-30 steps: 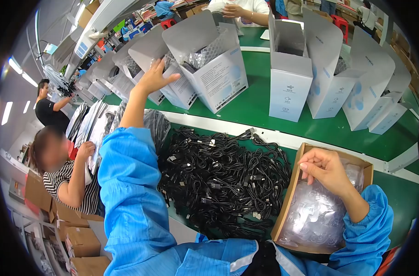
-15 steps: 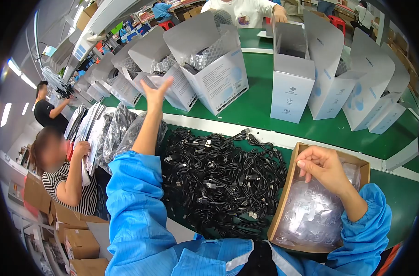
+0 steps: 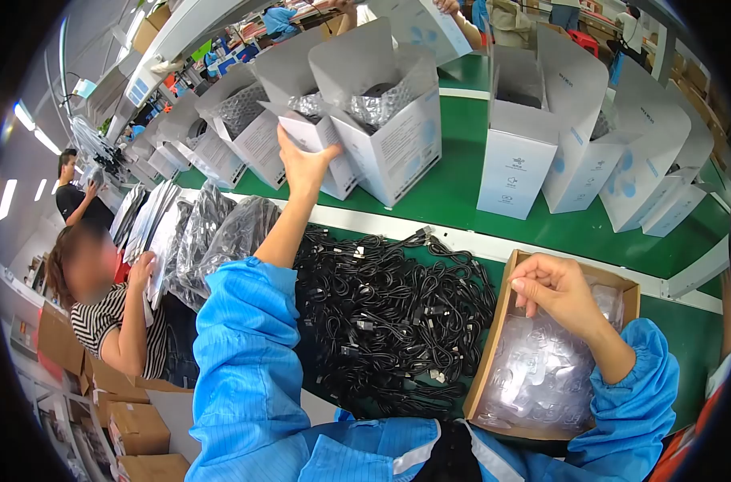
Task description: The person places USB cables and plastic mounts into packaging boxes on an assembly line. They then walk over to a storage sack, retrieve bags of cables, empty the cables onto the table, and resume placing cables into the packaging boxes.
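Observation:
My left hand [image 3: 305, 165] reaches to the row of white packaging boxes, its thumb and fingers spread around the near side of a white box [image 3: 339, 170]. That box has its lid up and bubble wrap inside. Beside it on the right stands a larger white box [image 3: 405, 149], also with raised flaps and a bubble-wrapped item. My right hand [image 3: 559, 291] hovers over a cardboard tray [image 3: 494, 341] of clear plastic packets [image 3: 534, 369]. Its thumb and fingertips are pinched together; whatever may be between them is hidden.
Black cables [image 3: 389, 313] lie in a large heap between my arms. More open white boxes [image 3: 516, 165] line the green table [image 3: 454, 197]. Plastic-bagged items [image 3: 241, 233] are piled at left, near a seated person in stripes [image 3: 112, 325]. Across the table, a person's hands hold another box [image 3: 421, 28].
My left hand has moved right and closed around the white box. That box and the larger one beside it have shifted right. Across the table, a person has raised a box.

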Action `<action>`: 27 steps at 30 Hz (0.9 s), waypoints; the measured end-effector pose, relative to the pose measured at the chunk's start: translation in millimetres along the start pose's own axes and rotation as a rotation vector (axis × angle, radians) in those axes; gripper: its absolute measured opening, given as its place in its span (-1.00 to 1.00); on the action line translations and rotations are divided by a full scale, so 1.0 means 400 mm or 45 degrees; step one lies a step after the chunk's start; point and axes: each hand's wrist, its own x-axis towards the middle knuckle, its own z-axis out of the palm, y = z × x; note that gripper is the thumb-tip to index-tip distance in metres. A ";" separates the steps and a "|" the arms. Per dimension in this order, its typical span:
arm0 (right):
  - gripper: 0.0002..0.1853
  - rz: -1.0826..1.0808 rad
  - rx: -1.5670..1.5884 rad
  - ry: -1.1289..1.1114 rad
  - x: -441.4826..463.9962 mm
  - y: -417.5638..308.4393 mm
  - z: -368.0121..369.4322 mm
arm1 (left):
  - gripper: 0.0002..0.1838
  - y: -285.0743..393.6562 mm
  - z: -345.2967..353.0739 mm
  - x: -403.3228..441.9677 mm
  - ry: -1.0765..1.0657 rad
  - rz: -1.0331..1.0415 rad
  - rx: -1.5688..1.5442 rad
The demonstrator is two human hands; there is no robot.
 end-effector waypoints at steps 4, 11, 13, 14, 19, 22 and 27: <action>-0.89 -0.017 0.008 -0.011 0.012 0.004 0.007 | 0.23 0.017 0.059 -0.034 -0.007 -0.085 -0.076; -0.89 -0.016 0.035 0.009 0.019 0.004 0.018 | 0.12 0.058 0.065 -0.077 -0.200 -0.102 -0.203; -0.89 -0.001 0.002 0.017 0.021 -0.003 0.018 | 0.07 0.066 0.014 -0.083 -0.377 -0.190 -0.223; -0.89 0.008 -0.014 0.014 0.022 -0.004 0.020 | 0.02 0.075 -0.022 -0.086 -0.536 -0.268 -0.244; -0.87 -0.011 -0.491 0.085 0.022 0.003 0.001 | -0.37 0.058 -0.113 -0.154 -0.828 -0.293 -0.075; -0.82 -0.340 -1.488 0.133 0.011 -0.002 -0.009 | -0.53 0.094 -0.076 -0.201 -1.128 0.147 0.057; -0.78 -0.287 -1.608 0.072 0.008 0.036 0.016 | -0.72 0.106 0.028 -0.243 -1.404 0.660 0.724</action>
